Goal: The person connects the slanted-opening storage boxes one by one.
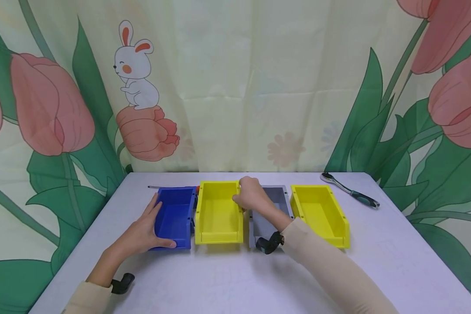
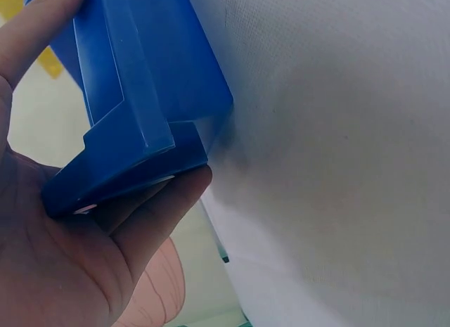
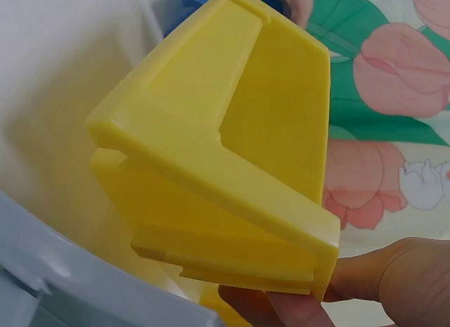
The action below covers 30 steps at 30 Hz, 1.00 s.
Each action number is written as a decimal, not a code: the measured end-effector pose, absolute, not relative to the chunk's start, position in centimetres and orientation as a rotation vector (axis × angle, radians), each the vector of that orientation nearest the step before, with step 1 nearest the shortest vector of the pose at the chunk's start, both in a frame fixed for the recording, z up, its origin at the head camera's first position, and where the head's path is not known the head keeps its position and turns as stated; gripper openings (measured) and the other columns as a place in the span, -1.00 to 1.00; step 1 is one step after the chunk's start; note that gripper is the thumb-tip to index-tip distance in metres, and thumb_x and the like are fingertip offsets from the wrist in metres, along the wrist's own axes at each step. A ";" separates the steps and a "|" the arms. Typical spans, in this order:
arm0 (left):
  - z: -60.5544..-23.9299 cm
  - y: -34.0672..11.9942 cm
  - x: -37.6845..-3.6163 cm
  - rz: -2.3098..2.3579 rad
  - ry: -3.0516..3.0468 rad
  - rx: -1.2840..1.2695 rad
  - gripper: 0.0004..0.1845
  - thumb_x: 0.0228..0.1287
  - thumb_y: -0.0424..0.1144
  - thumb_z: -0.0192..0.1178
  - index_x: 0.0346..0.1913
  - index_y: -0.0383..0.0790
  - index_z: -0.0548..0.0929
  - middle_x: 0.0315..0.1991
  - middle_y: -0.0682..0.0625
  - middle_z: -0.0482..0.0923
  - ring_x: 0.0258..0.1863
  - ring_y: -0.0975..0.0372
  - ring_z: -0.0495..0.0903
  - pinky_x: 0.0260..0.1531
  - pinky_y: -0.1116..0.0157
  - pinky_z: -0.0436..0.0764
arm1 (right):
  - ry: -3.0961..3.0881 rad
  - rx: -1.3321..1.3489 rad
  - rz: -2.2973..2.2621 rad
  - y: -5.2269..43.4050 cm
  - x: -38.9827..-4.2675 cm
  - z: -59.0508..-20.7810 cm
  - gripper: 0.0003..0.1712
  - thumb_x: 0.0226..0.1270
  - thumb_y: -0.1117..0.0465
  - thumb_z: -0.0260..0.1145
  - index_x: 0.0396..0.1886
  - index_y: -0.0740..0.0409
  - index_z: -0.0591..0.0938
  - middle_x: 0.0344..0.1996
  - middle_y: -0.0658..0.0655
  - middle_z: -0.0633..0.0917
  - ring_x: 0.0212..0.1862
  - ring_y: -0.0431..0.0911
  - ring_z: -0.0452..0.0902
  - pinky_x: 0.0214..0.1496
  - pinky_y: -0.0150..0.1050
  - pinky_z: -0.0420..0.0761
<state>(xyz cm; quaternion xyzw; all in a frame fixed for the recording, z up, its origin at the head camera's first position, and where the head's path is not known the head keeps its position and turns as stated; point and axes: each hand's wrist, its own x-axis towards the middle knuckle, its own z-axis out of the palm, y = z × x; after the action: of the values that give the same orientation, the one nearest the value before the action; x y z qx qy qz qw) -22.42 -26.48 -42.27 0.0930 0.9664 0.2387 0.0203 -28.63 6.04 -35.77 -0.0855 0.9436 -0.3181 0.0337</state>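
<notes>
My left hand [image 1: 139,233] grips the blue bin [image 1: 175,216] at the left end of the row. Its thumb lies at the bin's front edge and its fingers along the left side. In the left wrist view the blue bin [image 2: 151,67] sits between thumb and fingers. Beside it, my right hand [image 1: 255,195] pinches the right wall of a yellow bin [image 1: 220,213] near the back. That yellow bin [image 3: 274,109] fills the middle of the right wrist view; whether it touches the table cannot be told. Both held bins look empty inside.
A grey bin [image 1: 275,200] stands under my right forearm, with another yellow bin [image 1: 319,211] to its right. A ratchet wrench [image 1: 351,190] lies at the back right. Behind the blue bin lies a thin metal shaft [image 1: 154,187]. A printed curtain [image 1: 227,87] hangs behind the table.
</notes>
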 end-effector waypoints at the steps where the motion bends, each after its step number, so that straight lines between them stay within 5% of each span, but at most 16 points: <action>1: -42.2 -26.5 -22.4 0.743 2.996 0.289 0.61 -0.20 0.37 0.66 0.68 -0.47 -0.07 0.76 -0.32 -0.35 0.62 -0.45 0.08 0.36 -0.43 0.45 | 2.897 -0.268 -0.987 6.0 -28.7 -35.6 -0.63 0.39 0.32 0.36 0.11 0.45 0.62 -0.31 0.30 0.76 -0.59 -0.08 0.68 -0.59 -0.39 0.67; 8: -42.2 -26.4 -22.2 0.742 3.003 0.286 0.60 -0.21 0.35 0.67 0.67 -0.48 -0.05 0.75 -0.34 -0.33 0.61 -0.46 0.10 0.34 -0.42 0.47 | 2.859 -0.241 -1.030 5.7 -28.9 -34.6 -0.45 0.42 0.29 0.38 0.31 0.48 0.54 -0.03 0.39 0.75 -0.54 -0.09 0.71 -0.49 -0.33 0.78; 17: -42.2 -26.4 -22.3 0.742 3.001 0.299 0.60 -0.20 0.35 0.67 0.67 -0.49 -0.06 0.75 -0.33 -0.33 0.60 -0.46 0.11 0.34 -0.41 0.48 | 2.841 -0.271 -1.038 5.3 -29.1 -33.6 -0.58 0.41 0.31 0.37 0.15 0.51 0.61 -0.21 0.37 0.78 -0.60 -0.07 0.74 -0.56 -0.35 0.74; 30: -42.2 -26.4 -22.3 0.751 2.994 0.307 0.58 -0.17 0.33 0.67 0.67 -0.50 -0.05 0.76 -0.31 -0.33 0.60 -0.45 0.14 0.36 -0.40 0.48 | 2.819 -0.232 -1.046 5.1 -29.1 -32.7 -0.70 0.42 0.29 0.40 0.02 0.41 0.63 -0.18 0.33 0.76 -0.52 -0.06 0.77 -0.52 -0.35 0.77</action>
<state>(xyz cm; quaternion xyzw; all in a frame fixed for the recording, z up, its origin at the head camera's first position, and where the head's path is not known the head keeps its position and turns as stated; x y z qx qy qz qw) -22.31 -26.42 -42.24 0.0989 0.9650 0.2421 0.0198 -29.14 5.09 -32.70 -0.0767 0.9329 -0.3461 0.0627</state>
